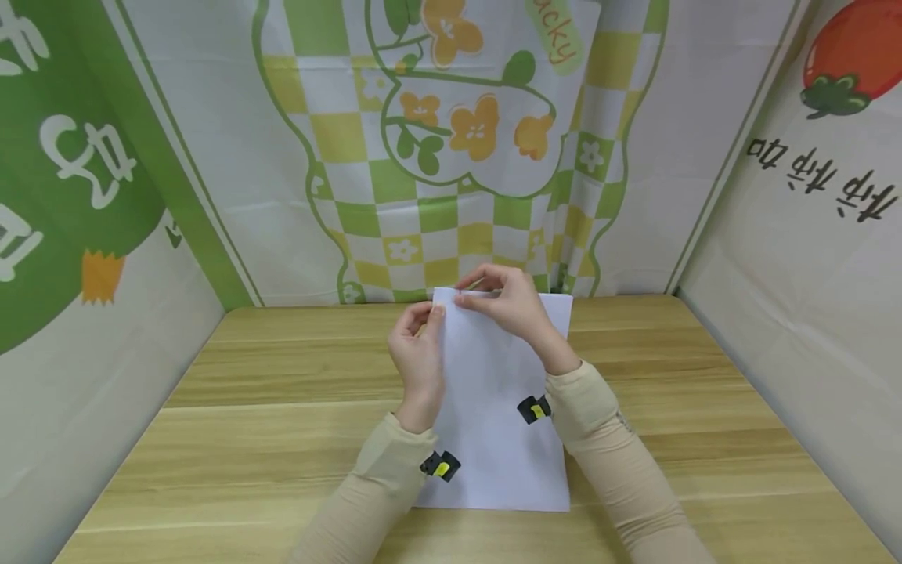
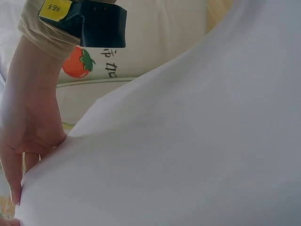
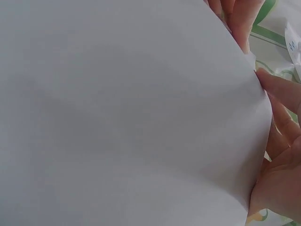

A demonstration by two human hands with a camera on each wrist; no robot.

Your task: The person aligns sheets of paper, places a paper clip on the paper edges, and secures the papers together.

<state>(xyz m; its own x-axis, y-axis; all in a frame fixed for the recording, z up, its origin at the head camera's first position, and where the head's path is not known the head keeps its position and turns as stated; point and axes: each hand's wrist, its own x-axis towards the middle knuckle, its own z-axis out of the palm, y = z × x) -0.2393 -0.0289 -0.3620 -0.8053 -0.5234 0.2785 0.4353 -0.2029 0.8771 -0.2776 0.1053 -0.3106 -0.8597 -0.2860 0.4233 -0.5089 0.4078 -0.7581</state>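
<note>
White paper [image 1: 493, 439] stretches from near the table's front to its back edge, its top end lifted toward me. At the upper left corner my left hand [image 1: 420, 356] pinches the paper's side edge between thumb and fingers. Just right of it, my right hand [image 1: 510, 305] pinches the top edge, thumb in front and fingers behind. In the right wrist view the paper [image 3: 131, 113] bends under the right hand [image 3: 282, 141], with fingertips of the left hand [image 3: 240, 23] close by. The left wrist view shows the paper [image 2: 178, 141] curving up to the right hand [image 2: 35, 117].
The wooden table [image 1: 282, 439] extends to both sides of the paper. Behind it hangs a green and yellow checked cloth [image 1: 395, 227], with printed side walls [image 1: 789, 274] left and right. Black wrist cameras [image 1: 440, 467] sit at the sleeve cuffs, over the paper.
</note>
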